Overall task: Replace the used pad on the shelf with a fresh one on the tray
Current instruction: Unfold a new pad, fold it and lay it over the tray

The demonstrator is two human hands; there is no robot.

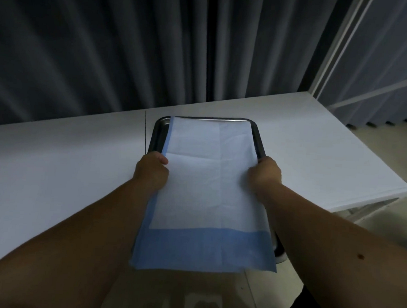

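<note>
A metal tray [159, 132] is held out in front of me, its far end over the white shelf top [66, 159]. A white pad with blue borders [210, 178] lies along the tray and overhangs its near end. My left hand [151, 172] grips the tray's left rim, thumb on the pad's edge. My right hand [265, 175] grips the right rim, fingers curled over the pad. Most of the tray is hidden under the pad.
Dark grey curtains [108, 52] hang behind the shelf. A white frame [340, 50] and a lighter curtain stand at the right. The shelf's right end [371, 202] drops off to a pale floor [201, 296].
</note>
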